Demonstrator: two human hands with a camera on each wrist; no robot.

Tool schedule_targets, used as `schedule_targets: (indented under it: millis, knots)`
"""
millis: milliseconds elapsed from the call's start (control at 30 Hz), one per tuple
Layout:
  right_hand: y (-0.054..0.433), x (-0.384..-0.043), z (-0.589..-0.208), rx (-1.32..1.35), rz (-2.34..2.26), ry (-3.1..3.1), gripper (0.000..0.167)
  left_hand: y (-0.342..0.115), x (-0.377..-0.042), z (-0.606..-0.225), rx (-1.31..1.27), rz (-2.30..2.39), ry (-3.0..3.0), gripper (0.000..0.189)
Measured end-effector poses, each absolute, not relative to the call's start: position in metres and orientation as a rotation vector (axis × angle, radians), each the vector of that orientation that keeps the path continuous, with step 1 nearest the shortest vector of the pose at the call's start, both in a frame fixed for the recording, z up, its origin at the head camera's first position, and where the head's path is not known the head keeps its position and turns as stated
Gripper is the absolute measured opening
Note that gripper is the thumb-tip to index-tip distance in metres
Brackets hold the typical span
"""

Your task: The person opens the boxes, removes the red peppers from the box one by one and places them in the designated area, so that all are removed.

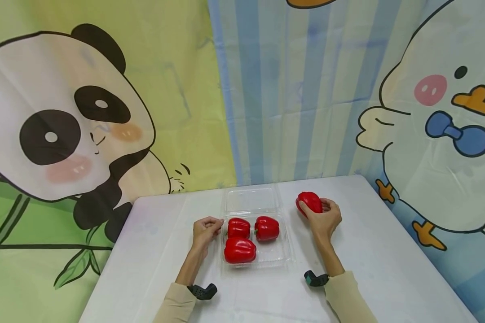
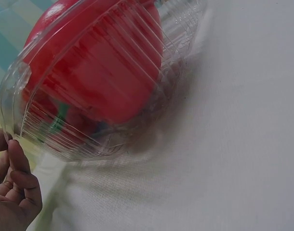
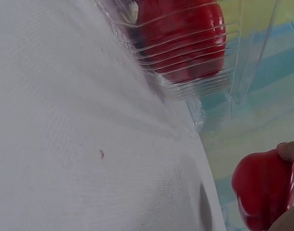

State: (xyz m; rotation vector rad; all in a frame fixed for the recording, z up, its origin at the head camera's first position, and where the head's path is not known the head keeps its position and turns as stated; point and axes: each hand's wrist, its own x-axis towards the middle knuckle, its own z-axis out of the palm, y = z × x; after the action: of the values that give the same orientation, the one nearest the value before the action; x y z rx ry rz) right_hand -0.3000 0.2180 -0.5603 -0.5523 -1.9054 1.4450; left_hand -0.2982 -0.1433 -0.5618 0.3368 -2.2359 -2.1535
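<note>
A clear plastic clamshell box (image 1: 286,255) lies with its lid (image 1: 251,200) folded back, away from me. Inside it sit three red bell peppers: one at the back left (image 1: 238,228), one at the back right (image 1: 266,229) and one at the front left (image 1: 240,250). My left hand (image 1: 206,231) pinches the box's left rim between thumb and fingers, as the left wrist view (image 2: 17,187) also shows. To the right of the box, my right hand (image 1: 324,219) grips another red bell pepper (image 1: 309,202), held above the table.
The box rests on a white-covered table (image 1: 165,251). Behind the table hangs a printed cloth backdrop (image 1: 262,89) with a panda and a white bird. A dark wrist device (image 1: 202,292) is strapped on the left arm, another wrist device (image 1: 316,278) on the right.
</note>
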Motion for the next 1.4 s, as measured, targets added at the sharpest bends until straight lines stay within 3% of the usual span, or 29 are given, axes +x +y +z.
schedule_targets:
  millis: [433,1400]
  knots:
    - [0.233,-0.316,-0.558,-0.565,1.450,-1.898,0.066,-0.138,-0.300,-0.561,0.312,-2.163,-2.227,0.019]
    - [0.216,-0.344,-0.567,-0.615,1.512,-1.939,0.073,-0.145,-0.297,-0.561,0.325,-2.137,-2.238,0.019]
